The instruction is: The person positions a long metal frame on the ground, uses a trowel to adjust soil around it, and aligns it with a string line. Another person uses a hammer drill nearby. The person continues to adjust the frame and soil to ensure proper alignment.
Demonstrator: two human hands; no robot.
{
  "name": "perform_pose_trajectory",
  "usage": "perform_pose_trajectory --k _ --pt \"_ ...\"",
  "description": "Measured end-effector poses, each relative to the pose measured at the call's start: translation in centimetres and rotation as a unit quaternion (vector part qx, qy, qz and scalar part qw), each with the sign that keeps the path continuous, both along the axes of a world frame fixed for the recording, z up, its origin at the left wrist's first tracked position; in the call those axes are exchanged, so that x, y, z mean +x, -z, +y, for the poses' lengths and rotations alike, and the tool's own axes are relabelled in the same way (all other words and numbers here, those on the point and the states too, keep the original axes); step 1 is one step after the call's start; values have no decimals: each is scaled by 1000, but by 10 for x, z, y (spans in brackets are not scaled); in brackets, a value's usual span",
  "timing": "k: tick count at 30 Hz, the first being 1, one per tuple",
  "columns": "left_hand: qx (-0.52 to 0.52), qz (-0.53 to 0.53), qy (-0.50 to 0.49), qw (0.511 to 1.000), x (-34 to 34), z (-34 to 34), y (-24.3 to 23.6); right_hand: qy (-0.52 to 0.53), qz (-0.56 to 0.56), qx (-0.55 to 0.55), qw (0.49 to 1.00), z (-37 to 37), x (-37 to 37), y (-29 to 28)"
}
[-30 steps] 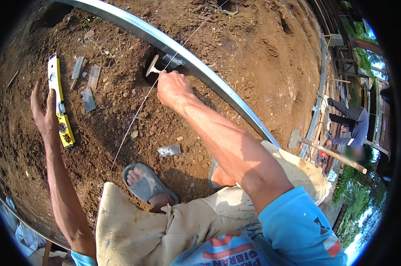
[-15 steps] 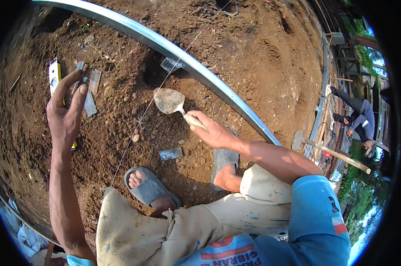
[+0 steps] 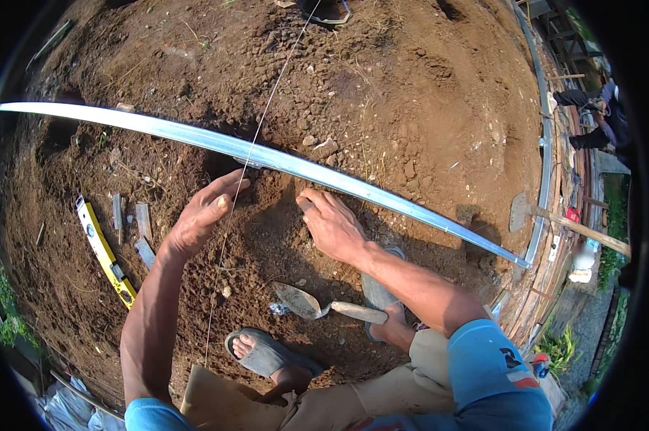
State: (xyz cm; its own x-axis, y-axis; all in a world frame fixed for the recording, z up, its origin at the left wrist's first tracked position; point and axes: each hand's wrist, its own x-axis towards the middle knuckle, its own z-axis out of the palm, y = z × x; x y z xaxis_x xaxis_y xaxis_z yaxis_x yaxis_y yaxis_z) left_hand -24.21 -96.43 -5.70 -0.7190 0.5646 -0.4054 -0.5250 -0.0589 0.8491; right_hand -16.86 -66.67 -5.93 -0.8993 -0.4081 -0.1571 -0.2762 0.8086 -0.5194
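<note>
Both hands are working down in the loose brown soil [image 3: 411, 108] right beside the long metal rail [image 3: 324, 176] that is curving across the ground. The left hand [image 3: 199, 219] is lying open on the dirt, fingers stretched toward the rail, grip released and holding nothing — the taut string line [image 3: 263, 118] is running just past its fingertips. The right hand [image 3: 332, 226] is pressing flat into the earth just below the rail, fingers spread, grip likewise released. Behind the hands, a trowel [image 3: 317, 305] with a wooden handle is lying on the soil, untouched, between the right forearm and a grey sandal [image 3: 263, 353] on the person's foot. Off to the left, a yellow spirit level [image 3: 105, 251] is resting on the ground next to a few small flat grey pieces [image 3: 141, 223]. At the right — well apart from the hands — a hoe [image 3: 547, 215] is lying by the far end of the rail, and another person [image 3: 601, 122] is crouching at the edge.
</note>
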Motion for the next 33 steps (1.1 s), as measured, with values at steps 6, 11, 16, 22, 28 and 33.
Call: perform_pose_trajectory --k 6,11,16,22,28,33 --pt "-150 26 -147 977 -6 7 42 116 -83 -168 975 -42 -25 39" --pt "-119 124 -145 974 -47 44 108 271 -9 -303 914 -83 -46 76" --pt "-99 11 -212 972 -59 55 119 298 29 -421 856 -91 -80 114" --pt "-89 -86 -186 975 -68 58 131 360 -102 -366 852 -105 -107 129" --pt "-94 -31 -81 992 -71 37 142 452 -285 -540 651 -111 -113 151" --pt "-166 -74 -164 970 -60 37 161 503 -245 -411 719 -117 -103 152"
